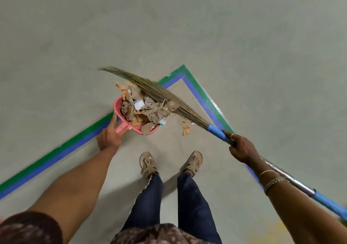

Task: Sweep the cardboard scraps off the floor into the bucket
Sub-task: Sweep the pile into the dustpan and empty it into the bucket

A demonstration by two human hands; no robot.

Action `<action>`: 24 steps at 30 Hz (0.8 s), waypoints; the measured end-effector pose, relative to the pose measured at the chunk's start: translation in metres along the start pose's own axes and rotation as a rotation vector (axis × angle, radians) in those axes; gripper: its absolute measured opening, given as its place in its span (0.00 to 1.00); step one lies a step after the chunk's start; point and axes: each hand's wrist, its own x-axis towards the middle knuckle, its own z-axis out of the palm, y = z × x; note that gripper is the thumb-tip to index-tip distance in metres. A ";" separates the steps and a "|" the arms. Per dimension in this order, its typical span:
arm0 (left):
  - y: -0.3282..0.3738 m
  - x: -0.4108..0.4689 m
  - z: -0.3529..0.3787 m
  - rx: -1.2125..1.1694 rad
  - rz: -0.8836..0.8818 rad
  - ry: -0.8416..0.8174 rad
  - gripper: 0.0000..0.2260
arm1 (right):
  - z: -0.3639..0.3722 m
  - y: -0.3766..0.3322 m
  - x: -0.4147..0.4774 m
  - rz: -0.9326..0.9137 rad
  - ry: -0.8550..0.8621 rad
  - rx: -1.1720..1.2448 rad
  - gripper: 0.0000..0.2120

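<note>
A pink dustpan [118, 106] lies on the grey floor, heaped with brown cardboard scraps [148, 110]. My left hand [110, 135] grips its pink handle from the near side. My right hand [242, 149] is closed around the broom's blue-and-metal shaft [217, 132]. The straw bristles [157, 91] lie across the far side of the heap, touching it. A few small scraps [186, 127] rest loose on the floor just right of the dustpan. No bucket is in view.
Green and blue tape lines [199, 95] form a corner on the floor behind the dustpan and run to the lower left. My two sandalled feet [148, 164] stand just behind the dustpan.
</note>
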 end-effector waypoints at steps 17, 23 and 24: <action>-0.086 -0.237 -0.116 -0.253 -0.311 0.320 0.42 | -0.077 -0.099 -0.056 -0.576 -0.009 -0.030 0.22; -0.115 -0.343 -0.098 -0.314 -0.468 0.417 0.39 | -0.076 -0.129 -0.064 -0.755 -0.115 -0.136 0.20; -0.120 -0.359 -0.092 -0.308 -0.503 0.415 0.39 | -0.075 -0.133 -0.063 -0.784 -0.130 -0.156 0.21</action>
